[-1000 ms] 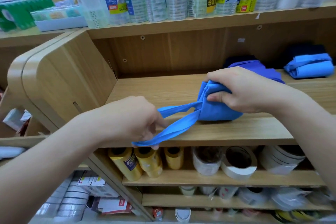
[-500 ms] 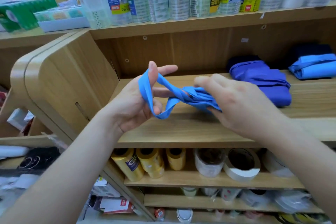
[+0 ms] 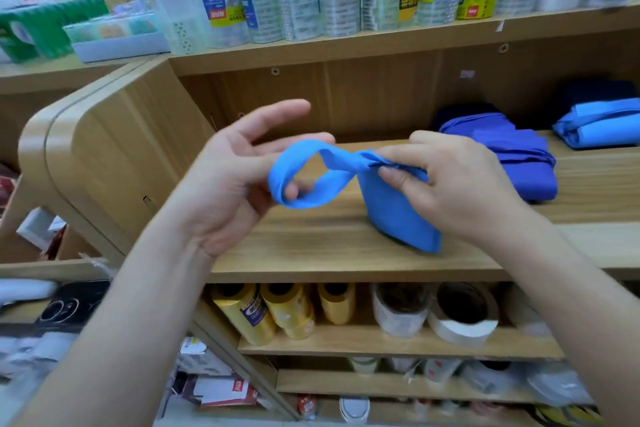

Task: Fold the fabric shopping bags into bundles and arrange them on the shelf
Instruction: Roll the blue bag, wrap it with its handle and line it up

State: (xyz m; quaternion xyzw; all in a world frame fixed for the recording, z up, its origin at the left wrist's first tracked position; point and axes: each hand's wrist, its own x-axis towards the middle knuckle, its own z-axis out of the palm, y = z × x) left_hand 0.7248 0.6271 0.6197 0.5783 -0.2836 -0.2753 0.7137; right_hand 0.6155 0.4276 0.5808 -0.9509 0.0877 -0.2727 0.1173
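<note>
Two bundles lie on the shelf (image 3: 311,246) already, out toward 2 o'clock from where I work: a purple-blue bundle (image 3: 519,163) just beyond my right wrist, and a light blue bundle (image 3: 595,128) further along at the far right; behind each sits some darker fabric (image 3: 595,94), too shadowed for me to say whether it is folded; the third, the bright blue bag (image 3: 398,218), is the one in hand; its body is rolled into a compact wad and stands on the board near the front edge, at about 5 o'clock below my right hand (image 3: 450,191); that hand pinches the gathered neck of the bag between thumb and fingertips, fingers bent close on the cloth; from that pinch the strap loop (image 3: 311,177) runs out toward 9 o'clock and wraps my left hand (image 3: 225,191); the thumb and top finger there are stretched straight, while the lower fingers are hooked through the loop and hold it taut, one fingertip showing inside the ring; by my reckoning the folding of this bag is done and the tying is under way: the strap has yet to be wound round the wad or tucked so that it holds itself; after that the bundle wants sliding back toward 1 o'clock to line up beside the other two; how many bags wait beyond this one I cannot tell, since no loose ones show.
</note>
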